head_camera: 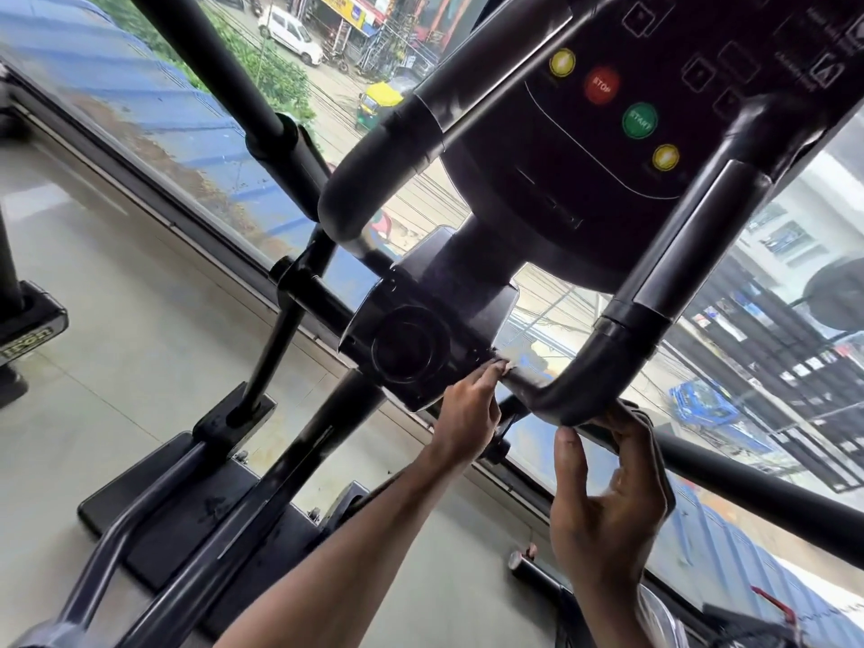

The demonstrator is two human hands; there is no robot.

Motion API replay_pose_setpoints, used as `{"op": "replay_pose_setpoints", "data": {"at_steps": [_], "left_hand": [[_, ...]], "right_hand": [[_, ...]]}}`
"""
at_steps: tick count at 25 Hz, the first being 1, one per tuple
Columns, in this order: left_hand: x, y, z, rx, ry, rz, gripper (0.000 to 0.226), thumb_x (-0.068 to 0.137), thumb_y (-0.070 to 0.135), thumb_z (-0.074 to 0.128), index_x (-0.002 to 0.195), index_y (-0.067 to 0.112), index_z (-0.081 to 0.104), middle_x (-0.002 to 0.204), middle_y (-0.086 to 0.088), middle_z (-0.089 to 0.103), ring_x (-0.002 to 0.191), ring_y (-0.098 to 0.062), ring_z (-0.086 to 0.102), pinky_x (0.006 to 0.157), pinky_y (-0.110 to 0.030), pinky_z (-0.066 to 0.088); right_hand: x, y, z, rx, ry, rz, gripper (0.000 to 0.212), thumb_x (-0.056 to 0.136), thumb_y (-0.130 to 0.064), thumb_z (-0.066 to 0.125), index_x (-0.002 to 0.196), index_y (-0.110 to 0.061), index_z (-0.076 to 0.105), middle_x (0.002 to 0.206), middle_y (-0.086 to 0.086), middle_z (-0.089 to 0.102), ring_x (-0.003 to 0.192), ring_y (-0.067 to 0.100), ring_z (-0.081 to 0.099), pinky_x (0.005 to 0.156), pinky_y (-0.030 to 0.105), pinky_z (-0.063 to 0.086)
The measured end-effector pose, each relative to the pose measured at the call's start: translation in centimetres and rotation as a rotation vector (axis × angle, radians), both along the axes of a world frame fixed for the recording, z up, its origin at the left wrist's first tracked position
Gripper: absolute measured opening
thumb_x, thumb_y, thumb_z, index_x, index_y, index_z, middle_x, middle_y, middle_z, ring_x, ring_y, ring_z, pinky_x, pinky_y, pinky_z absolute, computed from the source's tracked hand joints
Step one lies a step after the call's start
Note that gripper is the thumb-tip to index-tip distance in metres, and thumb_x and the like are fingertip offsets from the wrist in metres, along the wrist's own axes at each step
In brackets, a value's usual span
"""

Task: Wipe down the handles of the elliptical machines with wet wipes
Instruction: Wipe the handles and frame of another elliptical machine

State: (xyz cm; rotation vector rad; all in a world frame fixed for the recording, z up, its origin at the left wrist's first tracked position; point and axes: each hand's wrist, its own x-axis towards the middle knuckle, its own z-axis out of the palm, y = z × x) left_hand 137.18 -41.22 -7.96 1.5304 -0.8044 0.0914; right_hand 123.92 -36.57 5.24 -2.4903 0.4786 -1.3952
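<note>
As we face the console (654,86), both hands grip the handle (601,362).
Left hand (467,413) pinches it beside the cup holder (409,343); right hand (608,502) wraps its bend.

place: gym, upper storey | kit: elliptical machine (421,348) with black handlebars (692,240); console (701,53) with STOP button (601,85) and START button (639,120); another machine's base (28,329) at left | room: pale tiled floor (117,297); long window (196,147) | outside: street (334,98) seen from above, with a white car (290,30) and a yellow-green rickshaw (378,102)
</note>
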Motion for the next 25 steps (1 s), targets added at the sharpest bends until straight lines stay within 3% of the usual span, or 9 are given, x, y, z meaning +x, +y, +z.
{"op": "replay_pose_setpoints", "data": {"at_steps": [4, 8, 10, 13, 15, 19, 22, 25], "left_hand": [[-1.1, 2.2, 1.9, -0.183, 0.281, -0.002, 0.027, 0.101, 0.003, 0.056, 0.122, 0.007, 0.073, 0.111, -0.004, 0.078, 0.100, -0.017, 0.076, 0.087, -0.033, 0.060], [-2.9, 6.8, 4.9, -0.405, 0.222, 0.008, 0.023, 0.101, -0.001, 0.059, 0.116, 0.004, 0.074, 0.102, 0.005, 0.077, 0.085, -0.002, 0.072, 0.073, -0.020, 0.054], [-2.3, 6.7, 4.8, -0.354, 0.199, -0.017, 0.022, 0.100, -0.003, 0.058, 0.114, 0.003, 0.074, 0.095, 0.005, 0.076, 0.076, 0.010, 0.063, 0.069, -0.012, 0.046], [-0.8, 5.9, 5.1, -0.258, 0.247, -0.091, 0.024, 0.098, -0.004, 0.058, 0.113, 0.004, 0.075, 0.093, 0.000, 0.078, 0.074, 0.015, 0.061, 0.069, -0.009, 0.045], [-1.2, 6.8, 6.2, -0.276, 0.243, -0.097, 0.026, 0.096, -0.009, 0.057, 0.111, 0.003, 0.075, 0.089, 0.002, 0.076, 0.072, 0.011, 0.063, 0.067, -0.011, 0.046], [-2.8, 9.6, 8.1, -0.479, 0.314, -0.184, 0.022, 0.100, -0.001, 0.057, 0.110, 0.007, 0.075, 0.092, -0.003, 0.076, 0.081, -0.025, 0.070, 0.073, -0.042, 0.056], [-3.5, 10.3, 8.0, -0.563, 0.374, -0.151, 0.023, 0.100, 0.003, 0.058, 0.112, 0.014, 0.074, 0.095, -0.004, 0.076, 0.086, -0.033, 0.070, 0.078, -0.053, 0.056], [-6.1, 11.1, 8.5, -0.556, 0.373, -0.021, 0.026, 0.100, 0.000, 0.056, 0.115, 0.011, 0.074, 0.091, -0.005, 0.075, 0.075, -0.032, 0.066, 0.071, -0.049, 0.056]], "right_hand": [[-0.2, -0.3, -0.1, 0.006, 0.027, -0.023, 0.026, 0.094, -0.024, 0.060, 0.109, -0.004, 0.067, 0.102, 0.003, 0.070, 0.096, 0.027, 0.067, 0.085, 0.048, 0.053], [-0.2, -0.3, -0.1, 0.022, 0.022, -0.007, 0.025, 0.094, -0.021, 0.061, 0.110, -0.003, 0.068, 0.102, 0.002, 0.071, 0.097, 0.025, 0.068, 0.087, 0.049, 0.053], [0.1, -0.3, 0.1, 0.029, 0.010, 0.016, 0.022, 0.093, -0.020, 0.061, 0.109, -0.006, 0.068, 0.101, 0.001, 0.070, 0.097, 0.023, 0.068, 0.087, 0.046, 0.053], [0.3, 0.0, 0.2, 0.036, -0.016, 0.029, 0.022, 0.092, -0.020, 0.061, 0.109, -0.008, 0.068, 0.099, 0.000, 0.070, 0.097, 0.012, 0.066, 0.090, 0.033, 0.051], [0.4, 0.2, 0.2, 0.037, -0.037, 0.041, 0.023, 0.092, -0.020, 0.060, 0.110, -0.009, 0.067, 0.099, -0.002, 0.069, 0.099, 0.001, 0.063, 0.091, 0.024, 0.047], [0.6, 0.0, 0.0, 0.035, -0.050, 0.054, 0.021, 0.091, -0.018, 0.060, 0.108, -0.009, 0.068, 0.099, 0.002, 0.071, 0.095, 0.008, 0.065, 0.092, 0.015, 0.043], [0.6, 0.0, -0.1, 0.078, -0.071, 0.058, 0.024, 0.091, -0.021, 0.061, 0.108, -0.006, 0.070, 0.097, 0.004, 0.071, 0.091, -0.002, 0.061, 0.087, 0.008, 0.040], [0.4, -0.5, -0.4, 0.098, -0.081, 0.102, 0.024, 0.091, -0.020, 0.063, 0.113, -0.011, 0.070, 0.098, 0.001, 0.071, 0.083, 0.018, 0.066, 0.082, 0.015, 0.046]]}}
